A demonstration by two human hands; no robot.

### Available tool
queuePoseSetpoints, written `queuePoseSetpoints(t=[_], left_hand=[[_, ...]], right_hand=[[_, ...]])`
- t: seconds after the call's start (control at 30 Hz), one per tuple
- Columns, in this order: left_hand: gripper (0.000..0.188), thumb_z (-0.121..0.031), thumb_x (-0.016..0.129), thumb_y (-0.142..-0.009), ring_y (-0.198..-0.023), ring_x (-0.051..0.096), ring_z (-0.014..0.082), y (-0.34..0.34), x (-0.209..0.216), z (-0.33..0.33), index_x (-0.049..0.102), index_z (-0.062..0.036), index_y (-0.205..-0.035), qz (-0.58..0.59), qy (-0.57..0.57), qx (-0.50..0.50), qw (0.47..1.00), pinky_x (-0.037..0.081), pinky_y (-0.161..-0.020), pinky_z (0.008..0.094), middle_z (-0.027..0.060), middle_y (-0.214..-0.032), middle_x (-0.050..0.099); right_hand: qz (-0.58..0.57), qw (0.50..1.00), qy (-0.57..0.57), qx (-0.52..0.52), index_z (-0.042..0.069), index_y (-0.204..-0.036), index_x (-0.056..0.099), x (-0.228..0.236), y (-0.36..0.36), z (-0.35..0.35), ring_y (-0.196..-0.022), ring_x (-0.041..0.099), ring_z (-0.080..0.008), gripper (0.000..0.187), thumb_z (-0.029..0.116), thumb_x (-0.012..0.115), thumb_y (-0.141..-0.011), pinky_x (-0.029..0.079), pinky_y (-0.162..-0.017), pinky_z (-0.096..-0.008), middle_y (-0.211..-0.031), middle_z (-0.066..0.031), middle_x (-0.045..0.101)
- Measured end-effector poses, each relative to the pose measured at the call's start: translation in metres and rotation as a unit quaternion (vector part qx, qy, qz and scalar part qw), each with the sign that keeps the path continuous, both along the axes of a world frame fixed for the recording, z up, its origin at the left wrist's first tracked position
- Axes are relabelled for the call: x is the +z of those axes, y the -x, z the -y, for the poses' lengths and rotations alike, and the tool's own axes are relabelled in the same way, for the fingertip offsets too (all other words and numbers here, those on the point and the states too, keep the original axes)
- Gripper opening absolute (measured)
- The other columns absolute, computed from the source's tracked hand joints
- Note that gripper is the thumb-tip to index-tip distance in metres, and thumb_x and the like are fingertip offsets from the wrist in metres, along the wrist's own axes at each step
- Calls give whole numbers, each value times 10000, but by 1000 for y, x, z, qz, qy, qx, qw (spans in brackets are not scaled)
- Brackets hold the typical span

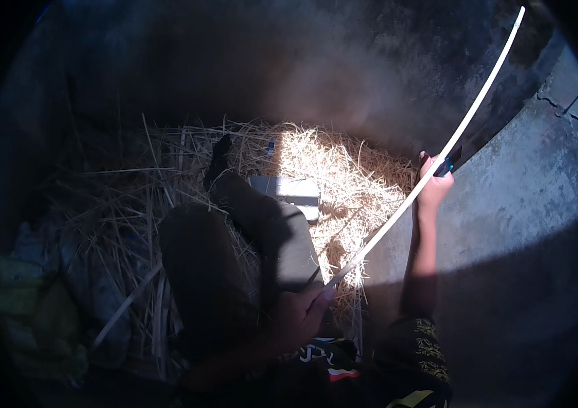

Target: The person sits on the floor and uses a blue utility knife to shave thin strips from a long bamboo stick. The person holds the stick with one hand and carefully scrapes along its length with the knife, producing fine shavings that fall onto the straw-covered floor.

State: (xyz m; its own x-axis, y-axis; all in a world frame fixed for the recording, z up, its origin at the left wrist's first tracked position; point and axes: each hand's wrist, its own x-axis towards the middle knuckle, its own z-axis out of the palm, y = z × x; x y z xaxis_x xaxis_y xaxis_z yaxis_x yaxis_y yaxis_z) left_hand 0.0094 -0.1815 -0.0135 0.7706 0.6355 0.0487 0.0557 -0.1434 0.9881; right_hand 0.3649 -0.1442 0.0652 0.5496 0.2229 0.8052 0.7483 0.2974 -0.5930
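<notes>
A long pale strip (467, 119), seemingly split bamboo, runs slantwise from near my lap to the upper right and bends slightly. My left hand (302, 314), in shadow, is closed around its lower end. Farther up, my right hand (435, 185) is closed on a dark tool with a blue part (444, 167), just beside the strip. The strip passes in front of that hand and hides part of the grip. Whether the right fingers also press on the strip, I cannot tell.
Straw-like shavings (370, 170) cover the ground, brightly sunlit in the middle. A pale flat block (306, 190) lies beside my outstretched leg (241, 204). A rough grey wall (527, 197) stands at the right; another dark wall (234, 68) is behind. A yellowish sack (27, 313) sits at the left.
</notes>
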Motion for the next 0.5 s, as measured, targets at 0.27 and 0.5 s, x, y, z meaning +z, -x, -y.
queuePoseSetpoints(t=[0.27, 0.5], left_hand=[[454, -395, 433, -1076, -639, 508, 89, 20, 9, -28, 616, -1, -943, -46, 58, -7, 997, 436, -610, 314, 21, -650, 530], [446, -376, 414, -1082, -678, 556, 113, 13, 8, -21, 647, 0, -1018, -121, 35, -13, 992, 472, -676, 337, 67, -671, 580]], right_hand=[[-40, 980, 191, 33, 24, -842, 630, -29, 110, 34, -584, 416, -1, 120, 108, 687, -907, 323, -514, -201, -655, 69, 502], [-26, 970, 241, -24, 13, -766, 625, -93, 163, 30, -550, 585, -206, 139, 92, 730, -810, 455, -524, -351, -640, -94, 589]])
